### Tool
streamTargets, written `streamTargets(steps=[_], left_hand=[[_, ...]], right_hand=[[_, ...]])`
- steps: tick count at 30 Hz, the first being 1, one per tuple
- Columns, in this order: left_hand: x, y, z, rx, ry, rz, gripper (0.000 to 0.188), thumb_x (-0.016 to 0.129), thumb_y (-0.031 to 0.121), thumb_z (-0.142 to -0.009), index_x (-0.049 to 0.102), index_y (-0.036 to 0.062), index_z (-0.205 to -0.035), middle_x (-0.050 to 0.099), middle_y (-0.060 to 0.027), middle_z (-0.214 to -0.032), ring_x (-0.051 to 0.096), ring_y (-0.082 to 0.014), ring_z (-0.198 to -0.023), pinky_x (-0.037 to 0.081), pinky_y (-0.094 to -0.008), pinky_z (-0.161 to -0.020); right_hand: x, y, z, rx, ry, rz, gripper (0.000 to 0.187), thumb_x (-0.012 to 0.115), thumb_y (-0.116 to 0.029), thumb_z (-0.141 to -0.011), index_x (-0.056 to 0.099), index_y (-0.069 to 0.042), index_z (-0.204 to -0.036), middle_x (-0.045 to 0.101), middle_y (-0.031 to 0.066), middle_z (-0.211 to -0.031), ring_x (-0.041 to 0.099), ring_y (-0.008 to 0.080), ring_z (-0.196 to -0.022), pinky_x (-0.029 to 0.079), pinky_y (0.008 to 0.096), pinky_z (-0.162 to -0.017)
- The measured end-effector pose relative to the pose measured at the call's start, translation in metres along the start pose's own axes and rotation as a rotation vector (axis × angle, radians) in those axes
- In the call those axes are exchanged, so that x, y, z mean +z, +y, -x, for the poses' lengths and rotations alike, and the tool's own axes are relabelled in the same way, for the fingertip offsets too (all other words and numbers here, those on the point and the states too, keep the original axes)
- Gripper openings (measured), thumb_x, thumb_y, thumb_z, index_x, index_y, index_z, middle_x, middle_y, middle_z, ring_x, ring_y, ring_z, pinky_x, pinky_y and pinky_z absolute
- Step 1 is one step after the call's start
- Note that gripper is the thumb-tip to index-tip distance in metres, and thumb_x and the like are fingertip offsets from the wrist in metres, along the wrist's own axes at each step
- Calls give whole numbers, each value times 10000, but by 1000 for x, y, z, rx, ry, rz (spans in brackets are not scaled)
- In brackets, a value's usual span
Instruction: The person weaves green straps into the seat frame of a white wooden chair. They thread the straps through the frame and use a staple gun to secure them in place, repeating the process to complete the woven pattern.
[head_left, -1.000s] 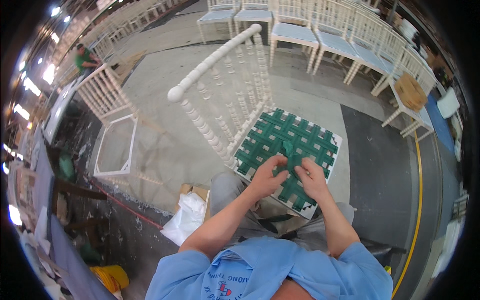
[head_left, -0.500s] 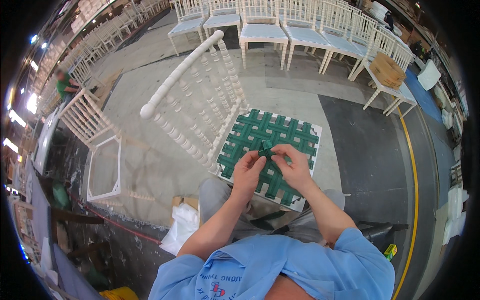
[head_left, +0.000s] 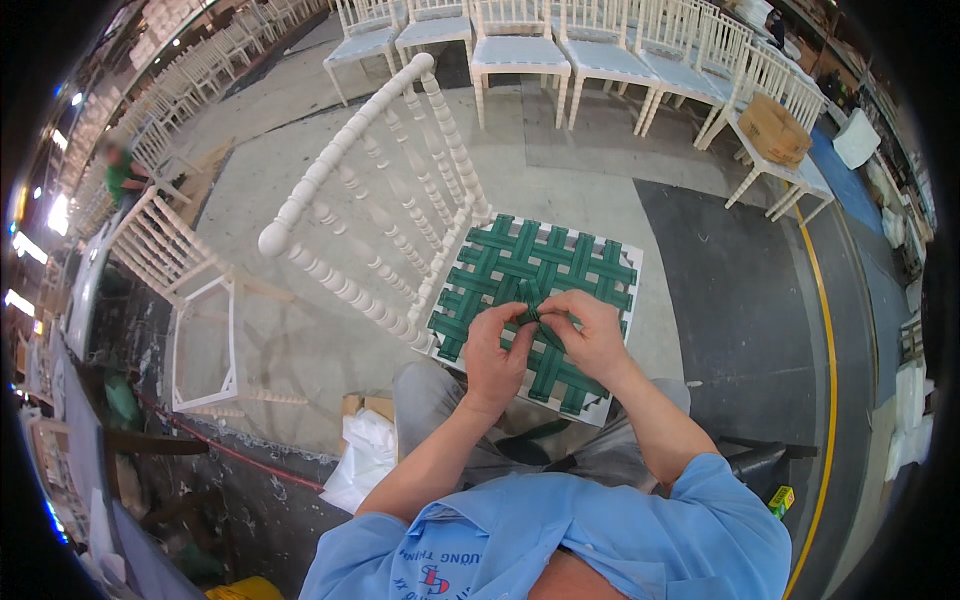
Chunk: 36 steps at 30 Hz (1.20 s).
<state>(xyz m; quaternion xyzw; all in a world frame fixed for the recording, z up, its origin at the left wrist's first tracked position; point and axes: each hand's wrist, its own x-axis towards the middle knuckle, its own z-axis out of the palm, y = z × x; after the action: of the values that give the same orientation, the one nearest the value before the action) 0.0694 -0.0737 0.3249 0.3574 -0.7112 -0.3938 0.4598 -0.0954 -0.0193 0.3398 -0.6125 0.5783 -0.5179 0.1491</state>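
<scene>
In front of me stands a white chair with turned spindles in its back. Its seat is a lattice of green straps woven over and under each other on a white frame. Over the middle of that seat, a small bundle of green strap is pinched between my fingertips. My left hand grips it from the left, thumb against fingers. From the right, my right hand closes on the same bundle. My fingers partly hide the bundle and the weave beneath.
A row of white chairs with pale seats lines the back; one at right carries a brown cardboard piece. Left stands a seatless chair frame. White plastic bags lie by my left knee. A person in green works far left.
My fingers have shifted slightly on the green strap bundle, which now sits lower between them, the left fingers curling over it. The view has moved a little.
</scene>
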Motion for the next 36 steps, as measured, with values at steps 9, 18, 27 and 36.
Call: streamTargets(steps=[9, 18, 27, 36], left_hand=[[20, -35, -11, -26, -3, 227, 198, 688, 22, -917, 663, 32, -1114, 701, -106, -1118, 656, -224, -1033, 521, -352, -862], [70, -146, 54, -986, -277, 1015, 262, 589, 125, -1032, 643, 31, -1270, 651, -2, -1127, 603, -94, -933, 488, -264, -885], [77, -222, -100, -201, 112, -209, 255, 594, 177, -1013, 676, 21, -1198, 714, -149, -1100, 660, -320, -1069, 500, -410, -957], [93, -285, -149, -6, -234, -886, 592, 562, 293, -994, 420, 132, -1546, 327, -49, -1652, 281, -416, -1509, 196, -658, -1200]], right_hand=[[0, 10, -22, 86, -80, -11, 106, 705, 6, -881, 690, -16, -983, 656, 103, -985, 685, 236, -875, 557, 334, -754], [45, 129, -73, 561, -598, -67, 107, 682, -93, -926, 681, 8, -960, 693, 87, -798, 652, 158, -768, 517, 326, -706], [113, 288, -184, 619, -390, 176, 220, 756, -214, -846, 777, -52, -993, 762, 142, -943, 724, 281, -873, 560, 393, -794], [172, 314, -210, 672, -285, 335, 211, 747, -242, -838, 778, -96, -988, 750, 145, -947, 715, 329, -894, 550, 413, -813]])
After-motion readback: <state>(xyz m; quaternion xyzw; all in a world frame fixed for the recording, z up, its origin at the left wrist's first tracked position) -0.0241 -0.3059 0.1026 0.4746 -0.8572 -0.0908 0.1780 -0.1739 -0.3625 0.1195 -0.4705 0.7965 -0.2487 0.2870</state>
